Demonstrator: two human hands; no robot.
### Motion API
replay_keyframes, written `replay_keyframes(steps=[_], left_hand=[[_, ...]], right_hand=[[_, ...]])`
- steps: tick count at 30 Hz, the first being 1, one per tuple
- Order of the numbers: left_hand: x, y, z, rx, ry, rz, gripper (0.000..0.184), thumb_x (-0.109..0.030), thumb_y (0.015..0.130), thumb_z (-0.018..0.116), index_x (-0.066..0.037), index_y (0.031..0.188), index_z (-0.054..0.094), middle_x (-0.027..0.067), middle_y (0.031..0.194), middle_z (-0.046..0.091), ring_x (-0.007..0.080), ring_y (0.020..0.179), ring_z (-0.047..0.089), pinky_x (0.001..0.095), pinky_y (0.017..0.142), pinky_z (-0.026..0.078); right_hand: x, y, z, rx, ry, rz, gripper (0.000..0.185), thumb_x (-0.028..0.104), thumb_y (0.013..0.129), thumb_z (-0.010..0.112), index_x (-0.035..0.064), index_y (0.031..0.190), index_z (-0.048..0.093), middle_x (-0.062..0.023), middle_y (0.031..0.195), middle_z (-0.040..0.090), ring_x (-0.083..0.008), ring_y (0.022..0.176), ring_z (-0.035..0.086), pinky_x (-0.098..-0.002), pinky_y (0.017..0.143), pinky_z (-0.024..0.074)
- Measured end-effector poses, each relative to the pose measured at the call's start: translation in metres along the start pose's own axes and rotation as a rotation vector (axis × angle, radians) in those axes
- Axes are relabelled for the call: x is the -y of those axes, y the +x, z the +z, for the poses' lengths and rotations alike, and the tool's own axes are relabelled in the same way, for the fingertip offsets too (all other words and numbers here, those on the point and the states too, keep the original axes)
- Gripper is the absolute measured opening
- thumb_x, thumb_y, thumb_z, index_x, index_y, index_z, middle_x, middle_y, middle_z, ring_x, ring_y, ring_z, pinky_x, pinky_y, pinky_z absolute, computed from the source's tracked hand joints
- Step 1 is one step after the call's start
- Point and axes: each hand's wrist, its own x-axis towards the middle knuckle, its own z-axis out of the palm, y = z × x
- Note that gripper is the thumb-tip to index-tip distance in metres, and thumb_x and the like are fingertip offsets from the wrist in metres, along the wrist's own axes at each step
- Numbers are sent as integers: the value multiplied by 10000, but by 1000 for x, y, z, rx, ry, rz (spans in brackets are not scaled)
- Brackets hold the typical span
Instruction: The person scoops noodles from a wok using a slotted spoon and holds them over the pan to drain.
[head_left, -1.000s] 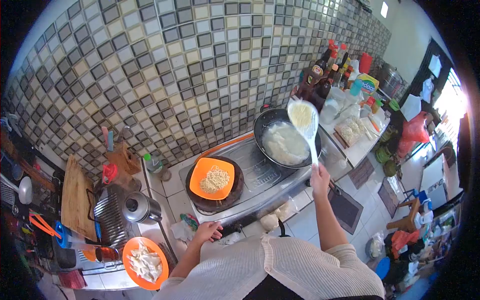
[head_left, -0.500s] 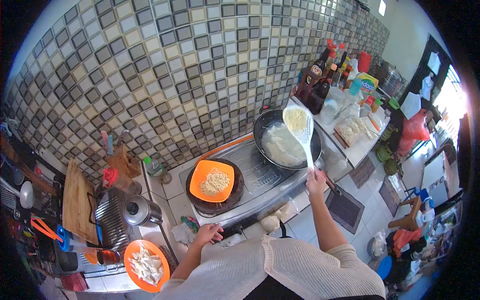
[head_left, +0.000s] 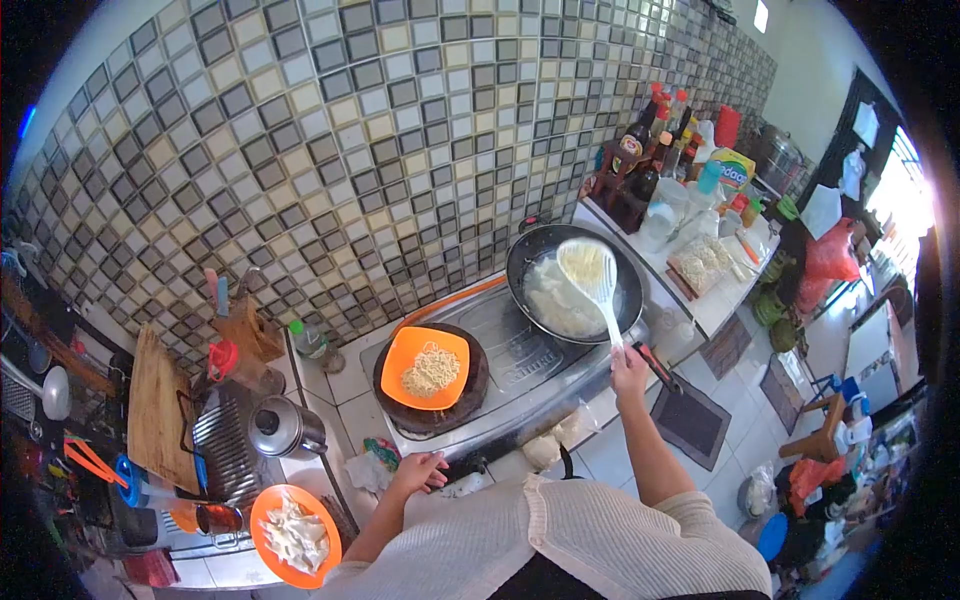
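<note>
My right hand is wrapped round the handle of a white slotted spoon. A clump of pale noodles lies in its head, which is over the black frying pan. Whitish, cloudy liquid with pale pieces shows in the pan. My left hand rests low near the stove's front edge, fingers loosely stretched and holding nothing. Beyond it, an orange square bowl with a heap of noodles sits on the left burner.
An orange plate of white pieces stands at lower left, near a lidded metal pot. Sauce bottles and a bag of pale food crowd the counter right of the stove. A tiled wall rises behind.
The slotted spoon has shifted slightly left and lower over the pan, with the noodles still in it. My right hand has moved down a little; my left hand has barely moved.
</note>
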Motion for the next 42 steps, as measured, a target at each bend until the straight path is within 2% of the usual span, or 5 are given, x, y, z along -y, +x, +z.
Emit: replay_keyframes(steps=[4, 7, 30, 34, 42], left_hand=[[0, -2, 0, -9, -8, 28, 463, -490, 918, 426, -71, 979, 613, 70, 807, 681, 133, 667, 663, 258, 503, 490], [1, -1, 1, -11, -5, 34, 466, -491, 916, 429, -68, 979, 615, 71, 799, 681, 129, 670, 664, 255, 497, 488], [-3, -6, 1, -20, -3, 40, 473, -494, 920, 422, -65, 975, 616, 68, 797, 682, 129, 659, 659, 252, 507, 488], [-3, -5, 2, -14, 0, 32, 477, -493, 922, 418, -62, 982, 612, 71, 805, 681, 133, 668, 661, 251, 509, 489], [3, -2, 1, -7, 9, 42, 478, -487, 928, 405, -60, 995, 610, 76, 813, 683, 137, 692, 667, 252, 516, 492]], right_hand=[[-4, 10, -3, 16, -53, 42, 223, 222, 885, 604, 28, 991, 638, 65, 570, 426, -39, 434, 379, -214, 396, 304], [-5, 16, -1, -55, -63, -190, 237, 223, 885, 604, 33, 1023, 636, 66, 574, 423, -34, 452, 388, -207, 405, 303], [-16, -4, -5, 41, 7, 168, 174, 241, 901, 574, 73, 855, 583, 80, 569, 383, -32, 427, 344, -215, 367, 255], [27, 8, -2, -48, -63, -135, 186, 220, 893, 587, 44, 834, 608, 63, 549, 420, -39, 422, 376, -206, 380, 287], [11, -15, -1, 35, 108, 142, 171, 220, 897, 582, 55, 853, 601, 59, 556, 425, -35, 411, 373, -207, 363, 280]])
